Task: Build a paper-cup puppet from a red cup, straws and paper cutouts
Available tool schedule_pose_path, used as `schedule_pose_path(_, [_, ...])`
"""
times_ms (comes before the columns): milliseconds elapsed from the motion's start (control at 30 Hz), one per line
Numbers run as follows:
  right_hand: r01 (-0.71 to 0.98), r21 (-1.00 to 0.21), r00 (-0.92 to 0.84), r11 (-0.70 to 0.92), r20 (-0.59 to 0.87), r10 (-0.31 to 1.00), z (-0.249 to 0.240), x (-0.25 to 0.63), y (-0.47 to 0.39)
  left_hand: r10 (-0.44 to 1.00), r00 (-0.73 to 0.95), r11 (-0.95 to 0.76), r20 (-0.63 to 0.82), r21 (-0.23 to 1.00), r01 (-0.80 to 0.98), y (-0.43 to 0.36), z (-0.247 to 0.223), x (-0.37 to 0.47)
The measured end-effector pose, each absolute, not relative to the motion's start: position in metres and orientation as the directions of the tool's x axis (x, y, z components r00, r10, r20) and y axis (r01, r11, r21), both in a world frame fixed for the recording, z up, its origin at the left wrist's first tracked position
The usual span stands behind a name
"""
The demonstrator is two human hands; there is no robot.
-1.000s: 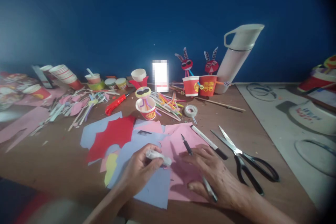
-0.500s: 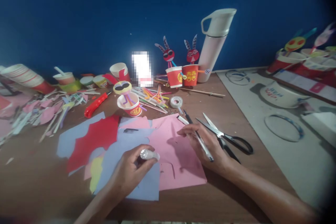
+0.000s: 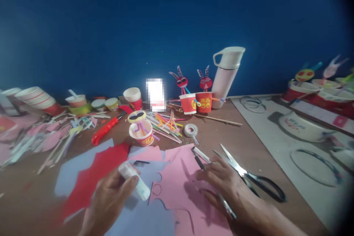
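My left hand (image 3: 109,195) is closed around a small white glue stick (image 3: 142,188), holding it tilted above blue and pink paper. In my right hand (image 3: 225,182) a pen (image 3: 228,208) is tucked between the fingers, its dark end pointing away from me. That hand hovers over or rests on the pink paper (image 3: 177,177), which has cut-out curves along its left edge and a drawn circle. Just past my right fingers lies a white stick-like thing (image 3: 201,153), partly hidden. Black-handled scissors (image 3: 243,171) lie open to the right of this hand.
Red paper (image 3: 94,173) lies on the left. Behind it are a red utility knife (image 3: 106,129), a paper cup with a yellow-faced figure (image 3: 142,138), a tape roll (image 3: 190,130), coloured sticks (image 3: 166,125), two red cups with figures and a tall flask (image 3: 225,77).
My left hand has moved left and down, and the glue stick has swung from pointing at me to lying sideways. The view has tilted up. My right hand keeps the pen.
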State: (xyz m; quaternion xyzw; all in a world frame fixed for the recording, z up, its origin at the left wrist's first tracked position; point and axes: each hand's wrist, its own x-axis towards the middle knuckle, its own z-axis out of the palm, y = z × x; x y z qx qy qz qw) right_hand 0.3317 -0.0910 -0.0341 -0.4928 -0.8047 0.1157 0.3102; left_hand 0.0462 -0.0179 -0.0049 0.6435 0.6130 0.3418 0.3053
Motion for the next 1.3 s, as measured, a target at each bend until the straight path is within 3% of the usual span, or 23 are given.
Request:
schedule_pose_path(100, [0.785,-0.329,-0.433,0.525,0.316,0.845,-0.039,0.326,-0.095,0.997,0.078,-0.061,0.026,0.869,0.491,-0.006,0.000,0.048])
schedule_pose_path(200, [0.799,-0.179,-0.476,0.575,0.398,0.785,-0.038,0.323,-0.099,0.983,0.181,-0.060,-0.018,0.907,0.417,0.006,0.000,0.055])
schedule_pose_path(333, [0.786,-0.107,-0.518,0.609,0.423,0.743,-0.040,0.319,-0.099,0.965,0.257,-0.058,-0.047,0.921,0.385,0.014,-0.006,0.063])
schedule_pose_path(500, [0.779,-0.188,-0.464,0.598,0.467,0.752,-0.068,0.313,-0.097,0.926,0.374,-0.078,-0.055,0.940,0.332,0.013,-0.016,0.067])
schedule_pose_path(633, [0.770,-0.204,-0.499,0.605,0.397,0.770,-0.070,0.311,-0.099,0.872,0.482,-0.086,-0.086,0.942,0.325,0.000,-0.016,0.068])
schedule_pose_path(767, [0.776,-0.242,-0.486,0.582,0.360,0.797,-0.066,0.310,-0.102,0.822,0.569,-0.301,0.024,0.866,0.398,-0.024,-0.017,0.065])
schedule_pose_path(867, [0.777,-0.253,-0.490,0.577,0.333,0.806,-0.066,0.308,-0.102,0.758,0.639,-0.432,0.128,0.834,0.345,-0.037,-0.021,0.059])
schedule_pose_path(1033, [0.766,-0.292,-0.460,0.572,0.372,0.806,-0.062,0.306,-0.099,0.922,0.385,-0.171,-0.026,0.866,0.469,-0.038,-0.024,0.045])
schedule_pose_path(1100, [0.775,-0.300,-0.449,0.557,0.359,0.818,-0.060,0.306,-0.099,0.937,0.347,-0.161,-0.028,0.849,0.503,-0.037,-0.026,0.043])
schedule_pose_path(1300, [0.775,-0.317,-0.447,0.547,0.338,0.828,-0.059,0.307,-0.099,0.780,0.575,-0.529,0.247,0.751,0.394,-0.045,-0.042,0.050])
